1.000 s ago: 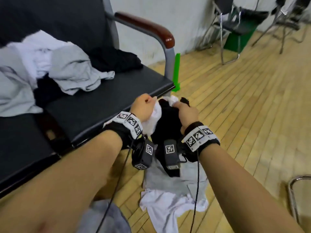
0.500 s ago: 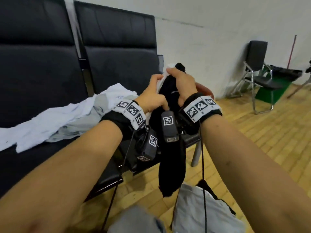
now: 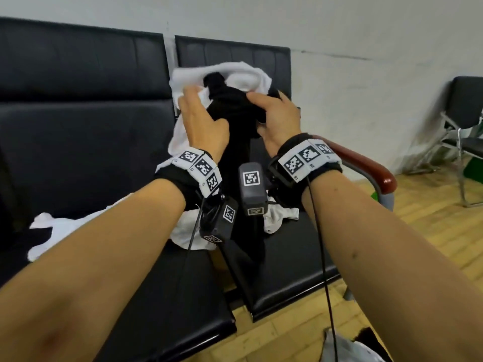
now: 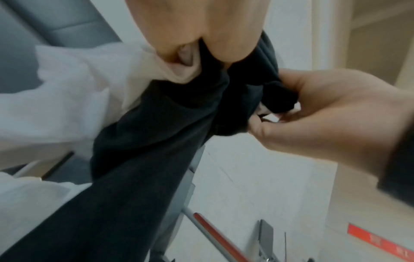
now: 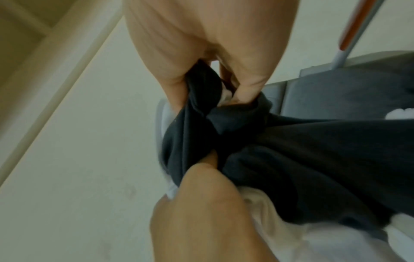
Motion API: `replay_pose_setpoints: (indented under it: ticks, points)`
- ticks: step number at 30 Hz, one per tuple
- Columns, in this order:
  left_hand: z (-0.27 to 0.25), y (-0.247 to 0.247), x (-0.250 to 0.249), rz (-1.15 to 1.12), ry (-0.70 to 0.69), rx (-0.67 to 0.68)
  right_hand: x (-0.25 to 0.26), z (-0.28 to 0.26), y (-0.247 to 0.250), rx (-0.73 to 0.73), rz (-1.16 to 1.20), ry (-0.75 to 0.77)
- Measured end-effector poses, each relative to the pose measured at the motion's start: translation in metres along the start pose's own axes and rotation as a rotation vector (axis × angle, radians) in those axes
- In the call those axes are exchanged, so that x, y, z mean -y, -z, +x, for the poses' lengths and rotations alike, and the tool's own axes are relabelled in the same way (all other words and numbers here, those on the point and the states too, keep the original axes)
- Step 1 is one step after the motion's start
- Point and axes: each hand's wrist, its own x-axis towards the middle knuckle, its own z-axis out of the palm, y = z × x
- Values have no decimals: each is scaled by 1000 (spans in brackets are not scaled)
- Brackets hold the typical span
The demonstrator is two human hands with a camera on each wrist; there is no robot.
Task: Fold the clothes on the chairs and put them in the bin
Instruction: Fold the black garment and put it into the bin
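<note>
The chair backrests (image 3: 230,61) wall off the far side beyond the raised clothes, while the wooden armrest (image 3: 366,165) crowds the right.

I can't read any words, brand names or numbers from my feeds. The only markings I see are black-and-white square code patterns on the left wristband (image 3: 200,167), the right wristband (image 3: 308,159) and the two small camera units (image 3: 252,188) slung under my wrists, and they carry no letters. In the left wrist view a red sign (image 4: 380,242) low on the wall bears characters too blurred for me to make out.
</note>
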Motion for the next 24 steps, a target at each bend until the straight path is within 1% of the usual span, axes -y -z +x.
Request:
replay_pose_setpoints:
  ticks: [1,2,3,4,5,7,8,9,10,11,12,14,15,17,21,22,24]
  points:
    - [-3,-1,3,11,-44,-17,-9,5,0,-42,-25,5]
    - [-7,-4,14,55,-63,7,-23,10,2,-83,-83,1]
    - [-13,-4,25,143,-41,79,-39,13,5,-118,-167,-21]
    - [-19,-5,39,276,37,202,-56,14,12,-150,-280,-61]
    - [-24,-5,58,456,150,354,-72,13,21,-168,-394,-124]
    - [-31,-2,88,821,313,615,-98,6,46,-203,-572,-331]
    - [-33,1,99,949,359,719,-111,5,65,-221,-607,-414]
    - [-35,5,107,1022,389,827,-125,5,84,-233,-609,-470]
    - [-36,8,111,1049,419,917,-135,4,99,-244,-601,-518]
    - [-38,11,113,1054,437,960,-147,6,113,-264,-600,-544]
    - [-39,14,115,1038,451,959,-156,6,126,-290,-600,-552]
    - [-41,12,112,967,460,864,-167,4,145,-344,-543,-582]
    - [-44,9,108,922,442,820,-165,-1,148,-357,-512,-584]
    - [-55,-6,98,818,420,813,-163,-10,159,-376,-482,-565]
    - [-107,-48,75,574,412,894,-163,-40,188,-338,-527,-536]
    - [-124,-61,68,538,420,927,-164,-49,200,-350,-544,-545]
    - [-165,-87,58,462,483,1034,-164,-70,231,-426,-536,-580]
